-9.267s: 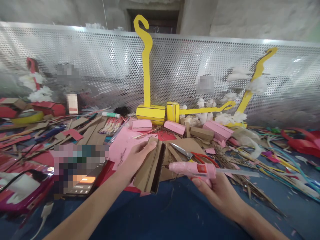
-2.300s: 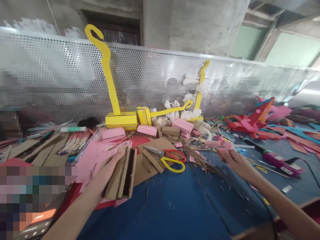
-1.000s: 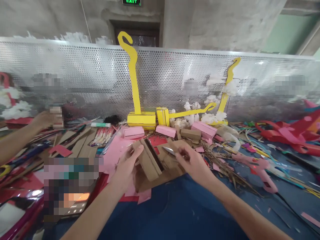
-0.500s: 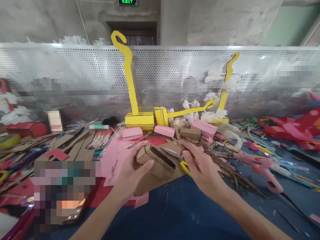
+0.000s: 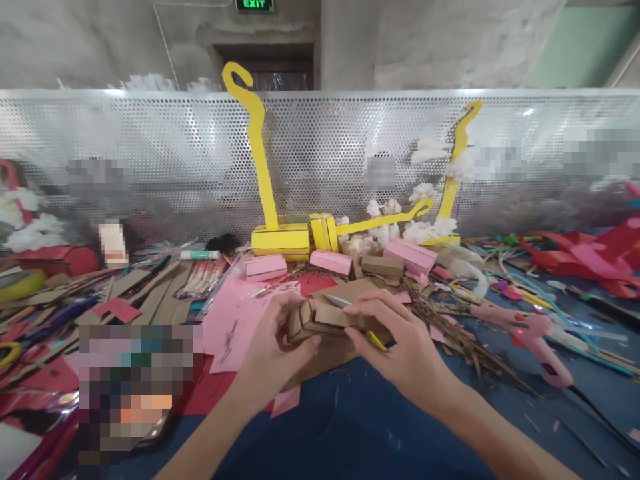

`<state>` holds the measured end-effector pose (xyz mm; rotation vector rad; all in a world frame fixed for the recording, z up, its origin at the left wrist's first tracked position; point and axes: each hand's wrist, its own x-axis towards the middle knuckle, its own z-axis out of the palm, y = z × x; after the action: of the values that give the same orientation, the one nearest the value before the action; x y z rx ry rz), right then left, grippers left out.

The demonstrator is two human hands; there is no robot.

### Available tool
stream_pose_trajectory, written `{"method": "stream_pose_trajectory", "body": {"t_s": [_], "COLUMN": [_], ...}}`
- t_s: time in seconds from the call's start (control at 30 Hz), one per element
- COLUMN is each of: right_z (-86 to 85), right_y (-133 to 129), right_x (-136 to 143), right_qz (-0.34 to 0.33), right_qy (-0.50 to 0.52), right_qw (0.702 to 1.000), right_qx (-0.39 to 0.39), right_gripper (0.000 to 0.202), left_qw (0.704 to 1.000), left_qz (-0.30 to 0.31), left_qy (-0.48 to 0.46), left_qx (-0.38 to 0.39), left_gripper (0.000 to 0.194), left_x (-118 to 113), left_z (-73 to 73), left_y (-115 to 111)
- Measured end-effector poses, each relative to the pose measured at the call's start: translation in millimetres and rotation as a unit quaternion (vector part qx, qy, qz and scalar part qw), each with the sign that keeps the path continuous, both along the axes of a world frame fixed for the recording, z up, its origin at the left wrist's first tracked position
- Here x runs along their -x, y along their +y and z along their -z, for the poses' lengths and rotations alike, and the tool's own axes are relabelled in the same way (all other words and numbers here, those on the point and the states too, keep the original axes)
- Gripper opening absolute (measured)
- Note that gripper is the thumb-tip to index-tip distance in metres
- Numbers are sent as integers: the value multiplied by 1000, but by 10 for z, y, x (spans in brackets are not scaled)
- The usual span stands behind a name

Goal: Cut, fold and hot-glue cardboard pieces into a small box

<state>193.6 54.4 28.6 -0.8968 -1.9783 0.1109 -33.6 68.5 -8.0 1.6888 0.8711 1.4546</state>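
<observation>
A small brown cardboard box (image 5: 326, 321) is held between my two hands, low over the table. My left hand (image 5: 273, 343) wraps round its left end, with the thumb along the near side. At the other end, the thumb and fingers of my right hand (image 5: 400, 337) pinch a cardboard piece lying along the box's top. Behind and under the right hand lie scissors (image 5: 337, 301) with yellow handles, partly hidden. Beneath them is a flat cardboard sheet (image 5: 313, 377). Pink paper (image 5: 227, 333) lies beside my left hand.
Small pink boxes (image 5: 330, 262) and a brown box (image 5: 383, 266) line the back, before yellow hooked shapes (image 5: 260, 160) and a perforated metal screen (image 5: 325, 153). On the right lies a pink glue gun (image 5: 525, 327) with a cord, near dry twigs (image 5: 465, 340). Cardboard strips (image 5: 155, 293) clutter the left.
My right hand has moved left from beside the scissors onto the box. The box's dark open slot now appears covered by a cardboard piece, and the box is turned slightly.
</observation>
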Motion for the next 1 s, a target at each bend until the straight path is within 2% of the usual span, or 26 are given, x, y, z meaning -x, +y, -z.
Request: {"method": "stream_pose_trajectory", "body": {"t_s": [0.1,0.2,0.37,0.53,0.7,0.8,1.0], "right_z": [30,38,52,86,66,26,-53], "right_y": [10,9,3,3,-34,-42,-29], "right_x": [15,28,29,39,48,30,14], "right_qz": [-2,11,24,28,25,12,11], "right_qy": [-25,-39,-53,-63,-47,-1,66], "right_qw": [1000,999,998,997,998,1000,986], "right_qx": [11,5,-7,-29,-37,-1,150], "right_gripper": [17,17,19,20,18,14,16], "left_qw": [999,999,999,999,1000,999,998], "left_qz": [-14,4,11,15,7,15,6], "left_qy": [25,37,32,10,17,15,3], "left_qx": [-45,-13,-8,42,23,38,55], "left_gripper": [44,48,46,40,46,43,43], "left_x": [5,15,3,-8,4,12,19], "left_z": [-15,-11,-16,-64,-45,-26,-22], "left_y": [9,8,-15,-48,-11,7,11]}}
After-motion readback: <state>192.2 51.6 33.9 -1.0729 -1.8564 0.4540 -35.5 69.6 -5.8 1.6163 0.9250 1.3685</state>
